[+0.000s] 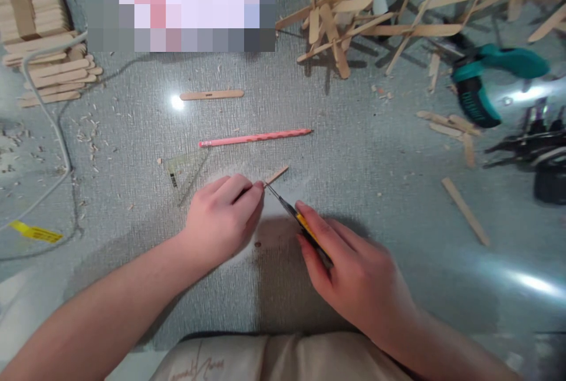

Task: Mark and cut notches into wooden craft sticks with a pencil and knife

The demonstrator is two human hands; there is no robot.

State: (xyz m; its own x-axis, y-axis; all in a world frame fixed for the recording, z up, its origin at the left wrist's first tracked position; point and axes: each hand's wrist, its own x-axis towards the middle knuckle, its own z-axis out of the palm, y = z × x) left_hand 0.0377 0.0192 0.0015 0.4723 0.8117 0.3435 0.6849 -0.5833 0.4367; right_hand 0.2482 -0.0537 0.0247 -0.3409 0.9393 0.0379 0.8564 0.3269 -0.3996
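1. bottom edge: the lap cloth (239,354) bears looping script, unreadable here.
2. right of centre: the right hand (354,257) is closed around a black-and-yellow tool (305,225), seemingly a knife; light, repeated strokes would suit.
3. left edge: a yellow tag (38,232), its print too small.
4. centre: the left hand (223,210) pinches a wooden stick (278,174) by the tool's tip; fingertips are best farther back, the stick pressed flat.
5. left of centre: a clear set square (188,166), dark label illegible.
6. upper right: teal-handled pliers (476,98), lettering blurred.
7. upper middle: a flat stick (212,95), tiny mark illegible.
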